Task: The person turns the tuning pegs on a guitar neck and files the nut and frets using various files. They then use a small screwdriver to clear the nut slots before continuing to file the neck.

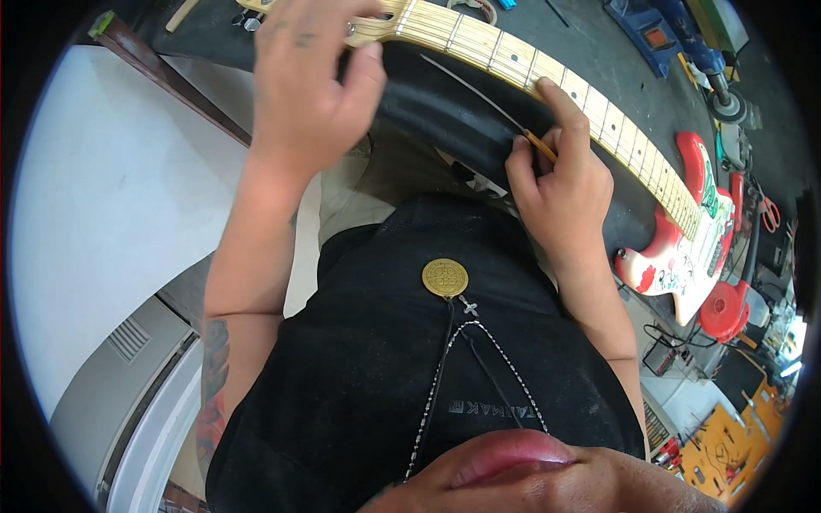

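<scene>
The right hand (566,178) is pinching a thin tool (537,144), the left (310,103) half-curling at the headstock (371,31), grip unclear, the guitar (634,150) looking stiff, probably best held by its neck (602,117)

On your black apron (376,350), pale capitals (492,409) stand upside down to the camera; you can make out what looks like "TARMAK", with a small boxed mark at its end too unclear to read. Your round gold medallion (445,278) carries fine marks too small to tell as lettering.
</scene>
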A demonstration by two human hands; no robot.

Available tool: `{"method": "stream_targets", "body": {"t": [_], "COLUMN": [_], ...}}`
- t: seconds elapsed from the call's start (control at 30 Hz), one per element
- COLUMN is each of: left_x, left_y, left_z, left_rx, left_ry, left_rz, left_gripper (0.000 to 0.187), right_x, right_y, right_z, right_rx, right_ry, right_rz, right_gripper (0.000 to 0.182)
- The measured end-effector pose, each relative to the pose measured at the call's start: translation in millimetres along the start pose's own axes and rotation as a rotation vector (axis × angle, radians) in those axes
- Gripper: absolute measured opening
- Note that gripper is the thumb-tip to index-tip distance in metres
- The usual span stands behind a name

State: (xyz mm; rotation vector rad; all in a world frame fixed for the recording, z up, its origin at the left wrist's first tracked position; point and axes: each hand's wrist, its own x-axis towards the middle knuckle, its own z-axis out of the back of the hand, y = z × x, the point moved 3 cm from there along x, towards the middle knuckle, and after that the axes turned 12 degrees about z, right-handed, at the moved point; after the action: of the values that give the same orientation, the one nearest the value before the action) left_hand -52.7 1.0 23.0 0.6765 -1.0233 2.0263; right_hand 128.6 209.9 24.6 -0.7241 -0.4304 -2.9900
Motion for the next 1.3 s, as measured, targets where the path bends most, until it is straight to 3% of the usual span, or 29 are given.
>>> {"method": "stream_targets", "body": {"t": [0.03,0.07,0.13,0.2,0.27,0.4,0.6,0.73,0.8,0.93,1.0,1.1,1.13,1.2,1.3], "left_x": [-3,-9,-22,-26,-33,-32,-33,-32,-32,-31,-28,-28,-28,-29,-29], "left_y": [10,11,23,24,22,18,35,28,27,27,25,18,17,15,17], "left_z": [2,8,21,28,30,29,24,24,23,23,29,35,36,37,35], "left_rx": [-0.008,-0.005,-0.118,-0.175,-0.139,0.005,-0.134,-0.034,0.407,0.302,0.066,-0.074,-0.081,-0.073,-0.107], "left_ry": [-0.144,-0.146,-0.058,-0.108,0.057,0.097,0.089,0.045,0.06,0.038,0.134,0.125,0.126,0.111,0.123], "left_rz": [0.071,0.067,0.534,0.577,0.873,0.965,1.023,0.966,0.135,0.124,0.477,0.618,0.604,0.558,0.586], "left_gripper": [0.015,0.015,0.014,0.016,0.018,0.027,0.03,0.022,0.016,0.014,0.013,0.013,0.013,0.013,0.013], "right_x": [-1,-3,-3,-4,-5,-10,-11,-11,-7,21,34,50,56,71,78], "right_y": [1,1,1,-2,-3,-6,-4,-6,-4,14,20,18,13,-8,-55], "right_z": [2,3,3,2,1,-1,-1,0,5,29,38,50,53,65,60], "right_rx": [0.001,0.032,0.068,0.104,0.129,0.194,0.171,0.197,0.303,0.381,0.313,0.271,0.295,-0.01,-0.18], "right_ry": [-0.004,0.017,0.033,0.029,0.017,-0.009,-0.019,-0.032,-0.053,0.002,0.042,-0.005,-0.031,-0.014,0.03], "right_rz": [0.001,-0.046,-0.087,-0.101,-0.1,-0.128,-0.099,-0.083,-0.096,-0.124,-0.014,0.03,-0.055,-0.028,-0.136], "right_gripper": [0.069,0.069,0.069,0.067,0.064,0.061,0.061,0.06,0.06,0.049,0.035,0.025,0.022,0.022,0.026]}}
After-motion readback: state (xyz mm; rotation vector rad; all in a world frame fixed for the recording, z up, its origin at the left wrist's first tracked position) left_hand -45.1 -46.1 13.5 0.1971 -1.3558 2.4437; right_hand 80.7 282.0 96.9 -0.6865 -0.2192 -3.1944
